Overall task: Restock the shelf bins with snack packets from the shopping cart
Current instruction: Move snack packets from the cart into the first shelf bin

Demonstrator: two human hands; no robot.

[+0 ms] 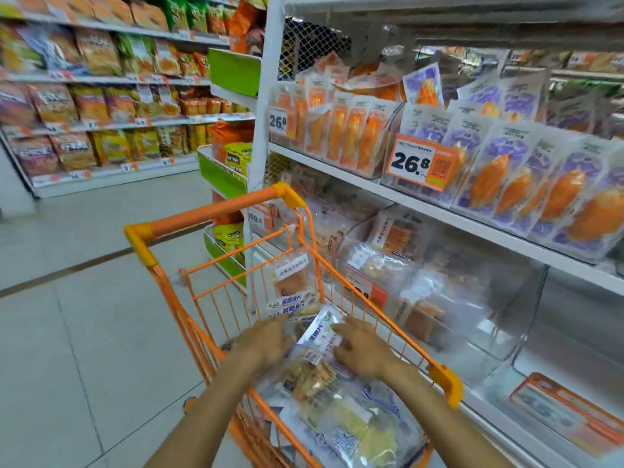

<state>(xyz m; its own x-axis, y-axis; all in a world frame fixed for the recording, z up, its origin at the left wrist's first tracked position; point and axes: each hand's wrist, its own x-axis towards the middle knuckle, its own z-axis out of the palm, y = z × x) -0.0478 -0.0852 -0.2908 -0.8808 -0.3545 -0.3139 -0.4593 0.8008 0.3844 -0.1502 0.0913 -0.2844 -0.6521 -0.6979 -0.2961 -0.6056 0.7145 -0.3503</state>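
Both hands reach into the cart [216, 211], left hand [266, 339] and right hand [361, 349] touching a packet [320, 329], grip unclear; clear bins [472, 315] at three o'clock look part-filled.

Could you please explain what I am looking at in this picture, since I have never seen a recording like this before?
There is no machine: a person wears a camera on the head, looking forward and down. Both bare hands reach into an orange shopping cart full of snack packets. The left hand and right hand touch a white packet from either side; neither has clearly gripped it yet. To the right, shelf bins hold similar packets behind orange price tags.
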